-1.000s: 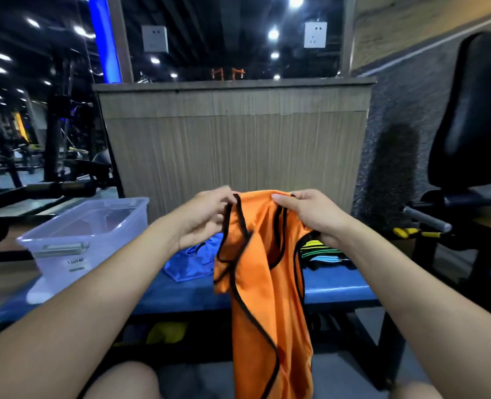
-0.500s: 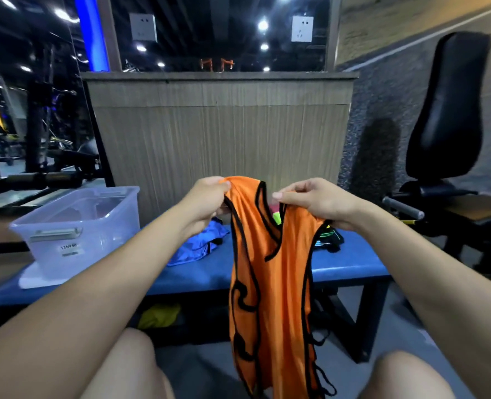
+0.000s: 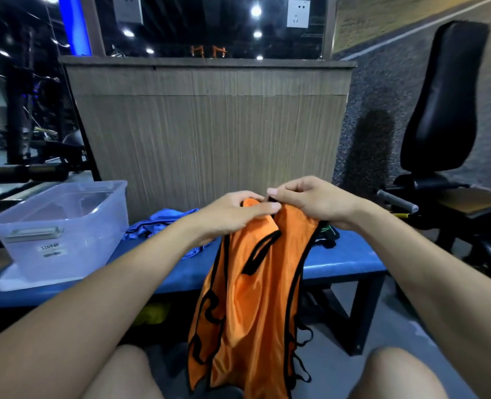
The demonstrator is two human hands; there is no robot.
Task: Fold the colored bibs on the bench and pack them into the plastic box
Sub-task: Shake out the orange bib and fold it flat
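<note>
An orange bib (image 3: 250,300) with black trim hangs in front of the blue bench (image 3: 342,262), down between my knees. My left hand (image 3: 232,216) and my right hand (image 3: 310,201) both pinch its top edge, almost touching each other. A crumpled blue bib (image 3: 163,221) lies on the bench behind my left forearm. Dark bibs with green and black edges (image 3: 326,234) lie on the bench under my right wrist. The clear plastic box (image 3: 57,228) stands open at the bench's left end; what it holds is unclear.
A wood-panelled counter (image 3: 209,131) stands close behind the bench. A black padded gym seat (image 3: 445,105) and its frame are on the right. Something yellow (image 3: 152,313) lies on the floor under the bench. Gym machines fill the far left.
My hands have come together, bringing the two top corners of the orange bib side by side. The bib now hangs narrower and doubled lengthwise.
</note>
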